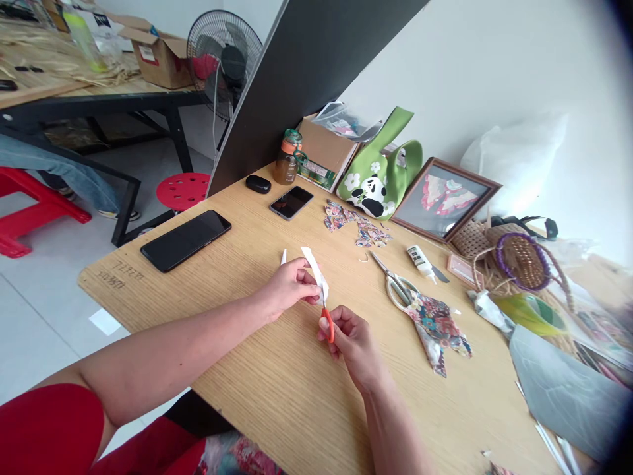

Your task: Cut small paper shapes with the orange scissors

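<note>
My left hand (291, 285) pinches a small strip of white paper (314, 265) above the wooden table (277, 389). My right hand (352, 343) grips small orange-handled scissors (327, 322), whose blades point up at the lower end of the paper. Both hands are closed on what they hold. A tiny white paper scrap (283, 256) lies just left of my left hand.
Larger white-handled scissors (395, 282) lie beside floral fabric pieces (438, 330). A glue bottle (420, 260), two dark phones (185, 240) (291, 202), a green panda bag (380, 175), a framed picture (445, 198) and woven baskets (519, 260) sit around. A red stool (182, 191) and a fan (223, 59) stand beyond.
</note>
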Tool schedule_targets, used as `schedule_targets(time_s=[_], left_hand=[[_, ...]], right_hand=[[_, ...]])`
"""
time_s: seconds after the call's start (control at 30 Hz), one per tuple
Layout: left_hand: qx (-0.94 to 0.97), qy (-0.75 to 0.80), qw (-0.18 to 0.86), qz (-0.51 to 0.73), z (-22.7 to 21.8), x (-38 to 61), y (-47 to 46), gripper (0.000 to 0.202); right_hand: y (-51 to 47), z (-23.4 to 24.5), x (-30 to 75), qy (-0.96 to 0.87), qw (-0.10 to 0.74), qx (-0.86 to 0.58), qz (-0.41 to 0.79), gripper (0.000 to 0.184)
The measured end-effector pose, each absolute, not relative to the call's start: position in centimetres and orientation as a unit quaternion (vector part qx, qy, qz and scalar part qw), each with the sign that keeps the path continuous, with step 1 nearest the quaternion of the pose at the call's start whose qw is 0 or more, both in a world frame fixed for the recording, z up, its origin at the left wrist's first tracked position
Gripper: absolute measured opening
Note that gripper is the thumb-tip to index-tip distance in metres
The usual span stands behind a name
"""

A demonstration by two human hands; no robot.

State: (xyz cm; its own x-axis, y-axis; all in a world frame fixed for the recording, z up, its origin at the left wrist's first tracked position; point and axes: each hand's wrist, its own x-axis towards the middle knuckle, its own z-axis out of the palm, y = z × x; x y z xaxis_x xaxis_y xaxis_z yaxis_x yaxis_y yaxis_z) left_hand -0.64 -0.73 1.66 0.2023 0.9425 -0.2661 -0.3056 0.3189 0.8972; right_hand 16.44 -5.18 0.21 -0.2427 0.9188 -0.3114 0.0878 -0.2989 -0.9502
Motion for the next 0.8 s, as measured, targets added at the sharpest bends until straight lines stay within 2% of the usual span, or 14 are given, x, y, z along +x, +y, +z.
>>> schedule_targets(time_s=[0.2,0.8], left_hand=[[0.352,0.441,0.683,0.463,2.07,-0.85,-0.57,0.039],[0.349,0.457,0.690,0.440,2.37,-0.66,-0.75,0.043]], right_hand=[[-5.22,0.33,16.38,-0.483,0.334,-0.515,0.624,0.047],[-5.29,0.46,16.41,-0.477,0.327,-0.501,0.643,0.048]])
